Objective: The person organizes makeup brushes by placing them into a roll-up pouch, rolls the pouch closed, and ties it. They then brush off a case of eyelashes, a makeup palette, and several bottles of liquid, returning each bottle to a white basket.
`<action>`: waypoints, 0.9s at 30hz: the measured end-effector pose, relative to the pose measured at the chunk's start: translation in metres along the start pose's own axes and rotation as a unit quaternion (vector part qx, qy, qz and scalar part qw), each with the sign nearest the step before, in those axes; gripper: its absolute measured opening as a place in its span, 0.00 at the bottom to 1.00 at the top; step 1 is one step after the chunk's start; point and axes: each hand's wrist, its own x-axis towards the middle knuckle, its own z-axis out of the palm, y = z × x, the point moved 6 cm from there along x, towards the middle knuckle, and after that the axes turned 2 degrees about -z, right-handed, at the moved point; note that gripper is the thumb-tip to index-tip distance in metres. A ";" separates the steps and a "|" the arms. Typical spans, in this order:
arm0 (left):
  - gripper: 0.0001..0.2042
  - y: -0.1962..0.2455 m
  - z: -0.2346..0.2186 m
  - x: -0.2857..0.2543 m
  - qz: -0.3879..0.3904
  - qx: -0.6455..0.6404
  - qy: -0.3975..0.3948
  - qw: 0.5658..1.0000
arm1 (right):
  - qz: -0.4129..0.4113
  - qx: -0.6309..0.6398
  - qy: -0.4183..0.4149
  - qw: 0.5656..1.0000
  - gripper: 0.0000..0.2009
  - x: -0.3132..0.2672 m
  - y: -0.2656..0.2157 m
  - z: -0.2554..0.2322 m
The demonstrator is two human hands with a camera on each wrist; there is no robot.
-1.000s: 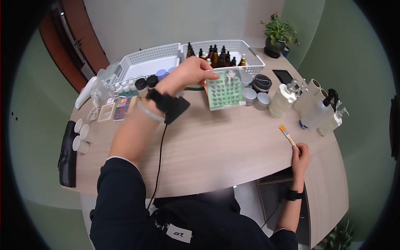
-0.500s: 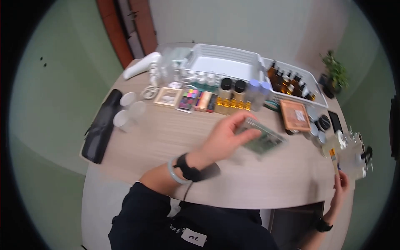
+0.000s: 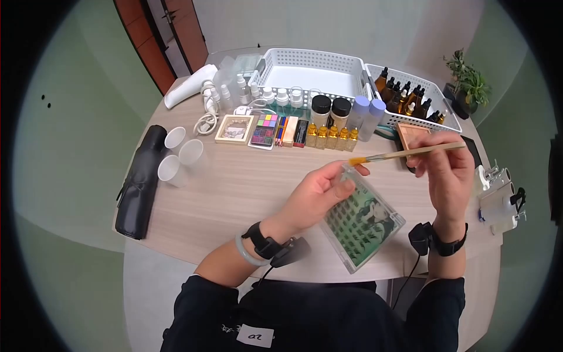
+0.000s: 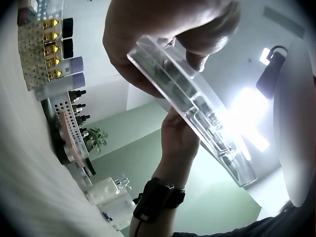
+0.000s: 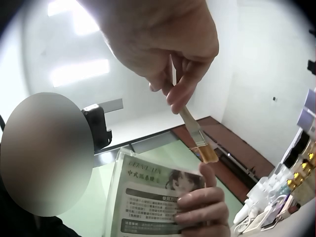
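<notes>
In the head view the left hand pinches a clear, flat case by its upper left corner; green card and rows of dark lash clusters show through it. The case is tilted above the table's front part. My right hand holds a wooden-handled brush, its orange bristles close to the left fingertips; whether they touch, I cannot tell. The left wrist view shows the case edge-on in the fingers. Printed text covers the side of the case seen in the right wrist view, below the brush.
White baskets stand at the back, one with amber dropper bottles. Before them are jars, gold-capped vials and palettes. Paper cups and a black roll lie left; pump bottles stand right.
The case has come from the back of the table to the front and now shows its lash rows. My right hand has lifted the brush from the right edge to the case's upper corner.
</notes>
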 end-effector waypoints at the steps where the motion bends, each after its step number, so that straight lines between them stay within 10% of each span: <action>1: 0.23 0.000 -0.002 -0.001 0.000 0.006 0.015 1.000 | -0.024 -0.019 -0.025 0.999 0.07 0.002 0.000 0.006; 16: 0.17 -0.029 -0.009 -0.001 -0.017 -0.055 0.070 0.996 | -0.063 0.038 -0.134 0.988 0.08 -0.029 -0.031 -0.011; 20: 0.18 -0.037 0.002 0.005 -0.050 -0.164 0.093 0.981 | -0.131 -0.014 -0.008 0.991 0.12 -0.046 -0.044 -0.023; 22: 0.19 -0.038 0.005 0.006 -0.068 -0.173 0.127 0.974 | -0.220 -0.168 -0.109 0.955 0.13 -0.054 -0.050 -0.005; 27: 0.19 -0.047 0.000 0.008 -0.093 -0.236 0.174 0.952 | -0.179 -0.104 -0.352 0.913 0.09 -0.087 -0.045 0.034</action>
